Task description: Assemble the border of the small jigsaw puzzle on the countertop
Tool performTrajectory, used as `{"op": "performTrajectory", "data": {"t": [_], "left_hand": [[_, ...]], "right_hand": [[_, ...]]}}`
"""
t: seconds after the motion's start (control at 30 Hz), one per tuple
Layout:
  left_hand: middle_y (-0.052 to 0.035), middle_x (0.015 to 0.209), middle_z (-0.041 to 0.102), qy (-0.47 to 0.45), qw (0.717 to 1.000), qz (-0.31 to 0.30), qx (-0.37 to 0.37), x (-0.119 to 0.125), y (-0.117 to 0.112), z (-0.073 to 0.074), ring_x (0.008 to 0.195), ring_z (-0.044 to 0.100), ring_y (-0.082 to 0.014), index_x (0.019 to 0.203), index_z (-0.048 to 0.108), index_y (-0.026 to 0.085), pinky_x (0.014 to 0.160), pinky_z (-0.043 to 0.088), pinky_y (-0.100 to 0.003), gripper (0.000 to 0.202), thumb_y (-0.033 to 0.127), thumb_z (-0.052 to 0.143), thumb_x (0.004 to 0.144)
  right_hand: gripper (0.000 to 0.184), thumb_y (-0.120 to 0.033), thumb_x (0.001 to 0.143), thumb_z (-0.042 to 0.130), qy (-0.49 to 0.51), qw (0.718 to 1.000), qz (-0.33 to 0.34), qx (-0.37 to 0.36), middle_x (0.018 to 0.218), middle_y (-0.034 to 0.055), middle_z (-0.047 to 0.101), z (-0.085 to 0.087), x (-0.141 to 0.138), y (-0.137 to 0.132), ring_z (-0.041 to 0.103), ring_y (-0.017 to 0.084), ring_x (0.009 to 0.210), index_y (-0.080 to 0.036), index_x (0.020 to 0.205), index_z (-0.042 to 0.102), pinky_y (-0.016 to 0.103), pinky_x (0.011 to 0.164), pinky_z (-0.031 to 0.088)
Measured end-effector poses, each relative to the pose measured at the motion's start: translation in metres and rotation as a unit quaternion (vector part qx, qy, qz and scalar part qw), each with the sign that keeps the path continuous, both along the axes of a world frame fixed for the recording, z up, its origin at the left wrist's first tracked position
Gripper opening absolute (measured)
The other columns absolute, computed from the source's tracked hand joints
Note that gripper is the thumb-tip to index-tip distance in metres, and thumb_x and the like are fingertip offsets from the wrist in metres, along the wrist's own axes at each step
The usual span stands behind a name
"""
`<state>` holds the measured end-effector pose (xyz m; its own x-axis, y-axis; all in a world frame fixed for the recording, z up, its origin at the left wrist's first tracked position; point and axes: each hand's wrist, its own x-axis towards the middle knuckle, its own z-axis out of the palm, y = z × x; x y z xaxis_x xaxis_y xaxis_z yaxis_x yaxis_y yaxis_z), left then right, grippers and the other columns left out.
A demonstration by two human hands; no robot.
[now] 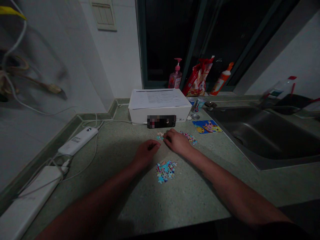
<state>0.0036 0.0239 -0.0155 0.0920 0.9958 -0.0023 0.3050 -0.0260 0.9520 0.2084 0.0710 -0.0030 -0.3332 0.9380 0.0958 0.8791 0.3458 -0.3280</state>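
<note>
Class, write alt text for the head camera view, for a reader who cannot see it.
On a dim speckled countertop, the left hand and right hand nearly touch beside a small cluster of colourful jigsaw pieces. A larger pile lies nearer the camera; a white box stands behind, a steel sink to the right.
</note>
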Motion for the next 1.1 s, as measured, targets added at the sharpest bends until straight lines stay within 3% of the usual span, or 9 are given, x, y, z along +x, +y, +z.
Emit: {"op": "performTrajectory", "data": {"t": [0.17, 0.37, 0.6, 0.93, 1.1], "left_hand": [[-0.0052, 0.087, 0.080, -0.001, 1.000, 0.007, 0.000, 0.000, 0.000, 0.000, 0.084, 0.073, -0.0241, 0.088, 0.078, 0.021, 0.077, 0.056, -0.034, 0.026, 0.044, 0.068, 0.084], [-0.0045, 0.084, 0.079, -0.001, 1.000, 0.004, 0.000, 0.001, -0.001, 0.003, 0.084, 0.073, -0.0241, 0.087, 0.078, 0.021, 0.078, 0.056, -0.034, 0.025, 0.044, 0.068, 0.084], [-0.0050, 0.084, 0.079, -0.011, 1.000, 0.001, -0.002, 0.000, -0.001, 0.001, 0.084, 0.073, -0.0246, 0.089, 0.079, 0.021, 0.075, 0.055, -0.033, 0.027, 0.046, 0.068, 0.083], [-0.0056, 0.084, 0.079, -0.011, 1.000, 0.000, 0.005, -0.001, 0.000, -0.002, 0.084, 0.074, -0.0251, 0.089, 0.079, 0.021, 0.075, 0.056, -0.034, 0.027, 0.045, 0.068, 0.084], [-0.0063, 0.088, 0.080, -0.017, 1.000, -0.003, 0.012, 0.000, 0.001, -0.001, 0.084, 0.074, -0.0248, 0.088, 0.078, 0.020, 0.078, 0.056, -0.035, 0.028, 0.046, 0.069, 0.082]], "right_hand": [[0.015, -0.024, 0.098, 0.068, 0.028, 1.000, -0.008, -0.010, 0.116, 0.0094, 0.073, -0.001, 0.003, 0.000, 0.072, 0.023, 0.101, -0.020, 0.109, 0.078, 0.031, 0.086, 0.050], [0.028, -0.033, 0.098, 0.072, 0.052, 0.999, -0.011, -0.009, 0.123, 0.0102, 0.072, -0.002, 0.004, 0.000, 0.072, 0.024, 0.105, -0.020, 0.123, 0.078, 0.033, 0.090, 0.052], [0.019, -0.025, 0.096, 0.074, 0.068, 0.997, -0.011, -0.035, 0.115, 0.0100, 0.072, -0.001, 0.004, 0.005, 0.070, 0.021, 0.094, -0.018, 0.112, 0.080, 0.032, 0.087, 0.051], [0.015, -0.017, 0.092, 0.070, 0.046, 0.998, -0.004, -0.041, 0.110, 0.0111, 0.074, 0.007, 0.011, -0.002, 0.071, 0.024, 0.096, -0.020, 0.102, 0.080, 0.034, 0.085, 0.050], [0.024, -0.019, 0.096, 0.069, 0.027, 0.999, 0.002, -0.037, 0.118, 0.0119, 0.073, 0.013, 0.010, -0.005, 0.071, 0.024, 0.100, -0.019, 0.117, 0.080, 0.033, 0.088, 0.049]]}}
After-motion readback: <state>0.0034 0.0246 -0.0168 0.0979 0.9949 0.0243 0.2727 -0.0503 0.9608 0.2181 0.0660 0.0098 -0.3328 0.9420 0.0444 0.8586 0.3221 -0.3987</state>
